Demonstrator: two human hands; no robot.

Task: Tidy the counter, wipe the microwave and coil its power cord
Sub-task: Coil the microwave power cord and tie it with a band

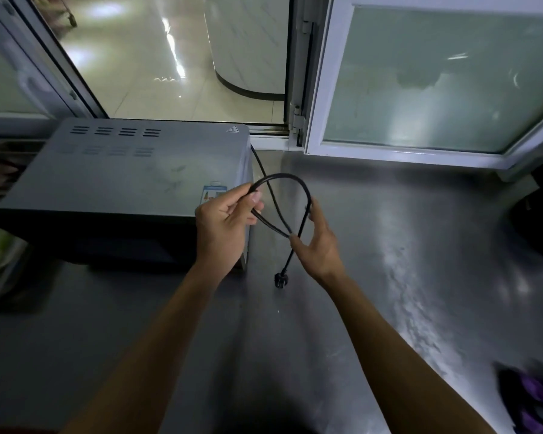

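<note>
Two bare hands hold up a black power cord [290, 180] just to the right of a grey microwave [123, 183]. The cord bends into one round loop. The left hand [223, 227] pinches the loop's left side with thumb and fingers. The right hand [318, 242] pinches the spot where the cord crosses itself. The plug [279, 280] hangs down below, over the shiny metal counter [405, 245]. A purple cloth [533, 396] lies at the right edge.
</note>
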